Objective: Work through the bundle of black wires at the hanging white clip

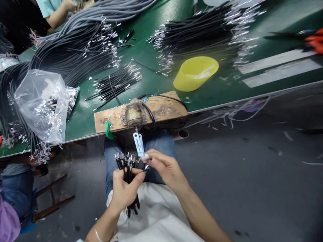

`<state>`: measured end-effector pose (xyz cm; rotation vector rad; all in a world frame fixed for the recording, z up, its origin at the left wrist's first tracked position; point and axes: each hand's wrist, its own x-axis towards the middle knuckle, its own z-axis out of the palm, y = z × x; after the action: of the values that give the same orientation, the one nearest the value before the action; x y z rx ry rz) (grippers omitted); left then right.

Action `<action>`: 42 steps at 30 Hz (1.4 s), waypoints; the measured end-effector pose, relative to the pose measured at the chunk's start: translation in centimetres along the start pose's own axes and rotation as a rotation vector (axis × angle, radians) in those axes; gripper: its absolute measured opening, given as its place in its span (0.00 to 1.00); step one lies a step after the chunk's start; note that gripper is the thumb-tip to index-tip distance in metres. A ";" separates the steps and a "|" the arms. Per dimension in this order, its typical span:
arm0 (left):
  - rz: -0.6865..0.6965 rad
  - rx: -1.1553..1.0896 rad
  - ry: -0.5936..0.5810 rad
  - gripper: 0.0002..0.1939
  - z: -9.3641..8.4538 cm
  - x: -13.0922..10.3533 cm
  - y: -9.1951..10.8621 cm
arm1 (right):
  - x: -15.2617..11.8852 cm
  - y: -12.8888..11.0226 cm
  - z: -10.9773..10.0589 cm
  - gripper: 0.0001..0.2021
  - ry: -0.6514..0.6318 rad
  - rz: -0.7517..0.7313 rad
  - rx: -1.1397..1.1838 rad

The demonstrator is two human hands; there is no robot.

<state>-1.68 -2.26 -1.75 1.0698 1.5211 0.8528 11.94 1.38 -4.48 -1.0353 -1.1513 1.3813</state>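
Note:
A bundle of short black cables point(129, 174) with silvery ends is gripped in my left hand point(126, 188), above my lap. My right hand point(164, 166) is closed at its fingertips on a small white piece point(144, 157), close to my left thumb and a cable end. Just above that piece, a light blue clip point(138, 144) hangs from a small motor-like device point(133, 114). The device sits on a wooden board point(166, 109) at the table's front edge. A green clamp point(108, 130) is at the board's left part.
The green table point(151, 82) holds a short cable pile point(117, 82), longer black cables point(196, 30), grey cables point(108, 11), a clear plastic bag point(41, 104), a yellow cup point(195, 74) and orange-handled scissors point(314, 42). Another person's arm point(58, 16) shows top left; a stool point(51, 201) stands lower left.

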 end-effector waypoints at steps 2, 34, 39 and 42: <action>-0.026 -0.045 -0.036 0.15 0.0 0.1 -0.2 | -0.1 0.0 -0.4 0.12 -0.104 -0.003 0.037; -0.023 -0.174 0.056 0.14 -0.3 0.5 0.6 | 0.7 -1.6 0.2 0.05 0.065 -0.365 -0.241; -0.080 -0.243 -0.002 0.20 0.0 0.3 -0.1 | 0.5 -1.6 0.2 0.06 0.083 -0.406 -0.335; -0.090 -0.263 -0.047 0.20 0.0 0.4 -0.4 | 0.5 -1.3 -0.1 0.05 0.057 -0.354 -0.282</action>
<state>-1.74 -2.02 -2.22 0.8173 1.3642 0.9293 12.22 1.88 -3.17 -0.9987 -1.4361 0.9241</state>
